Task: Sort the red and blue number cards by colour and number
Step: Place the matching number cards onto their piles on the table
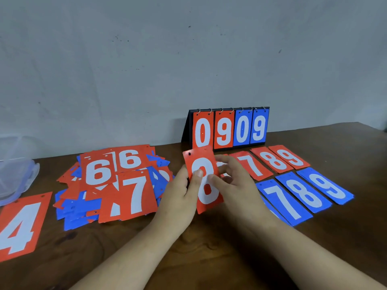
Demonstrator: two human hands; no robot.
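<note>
Gripping the held card, a red 8, the left hand presses its thumb on the card's face with its fingers behind. The right hand pinches the same card at its right edge, fingers curled. The card is raised off the surface, near upright and tilted slightly, its punched holes at the top.

Behind the right hand lies one more red card; most of it is hidden and its digit cannot be read. To its right runs a back row of flat cards side by side: red 7, red 8, red 9. A nearer row lies parallel to it: blue 7, blue 8, blue 9. The right forearm covers the near left corner of the blue 7.

Farther back, against the wall, stands a black ring-bound scoreboard showing a red 0 and 9, then a blue 0 and 9. The top of the held card overlaps the foot of its red 0 in this view.

Left of the hands lies a loose pile of mixed red and blue cards, with two red 6s and a red 7 uppermost. Beyond it, at the left edge, a red 4 lies flat, near a clear plastic tub.
</note>
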